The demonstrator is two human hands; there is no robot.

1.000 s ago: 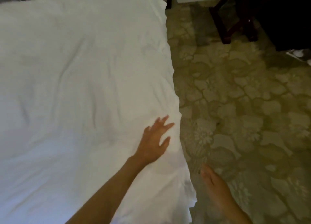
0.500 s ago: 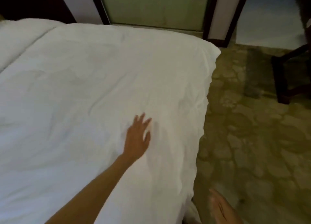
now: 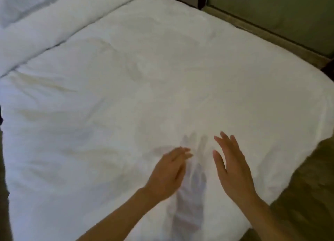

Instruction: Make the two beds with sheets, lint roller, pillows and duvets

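At the far left lies the other bed (image 3: 27,29), also in white, with what may be a pillow (image 3: 16,3) at its top corner, though that part is too soft to be sure. A thin dark gap parts it from the white duvet (image 3: 144,81) in front of me. The duvet is spread flat and hangs over the near side and the right corner, with shallow creases across its left half and middle. My left hand (image 3: 168,175) is over the duvet close to the near edge, fingers straight and together, holding nothing. Just right of it, my right hand (image 3: 233,170) is palm down with fingers slightly spread, so my grip is released on both sides. Grey shadows on the cloth between the hands suggest they sit just above it or barely brush it; I cannot tell which. Right of the duvet is the floor (image 3: 300,211), and beyond the far corner a greenish wall panel (image 3: 271,11). I judge this one close to done: any sheet is hidden beneath, the duvet is on, and smoothing the creases is what remains. No pillow shows here and no lint roller is in view, so I cannot settle those steps or how finished the other bed is. I see no brand, label or writing anywhere.
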